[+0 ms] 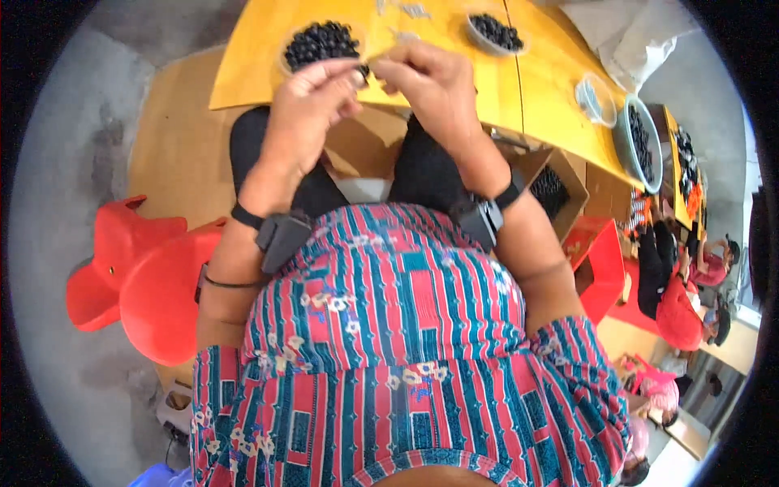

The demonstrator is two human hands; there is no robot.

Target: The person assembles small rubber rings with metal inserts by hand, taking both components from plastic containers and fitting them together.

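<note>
My left hand [304, 109] pinches a small black part [363, 71] between thumb and fingertips, above the near edge of the yellow table [438, 101]. Close beside it, my right hand [430, 85] has its thumb and fingers pressed together at the part; whether they grip it or some other tiny piece cannot be made out. Just beyond my left hand stands a clear round bowl [286, 66] heaped with small black parts [323, 40]. A second bowl [487, 45] of black parts sits farther right. Small pale pieces [415, 10] lie on the table beyond my hands.
On the table's right are a clear tub [596, 101] and a pale blue basin [659, 154] holding black parts. Below its edge, a cardboard box [578, 191] contains more. Red chairs [166, 292] stand at my left, another red seat [604, 272] at my right. Several people [682, 312] are at far right.
</note>
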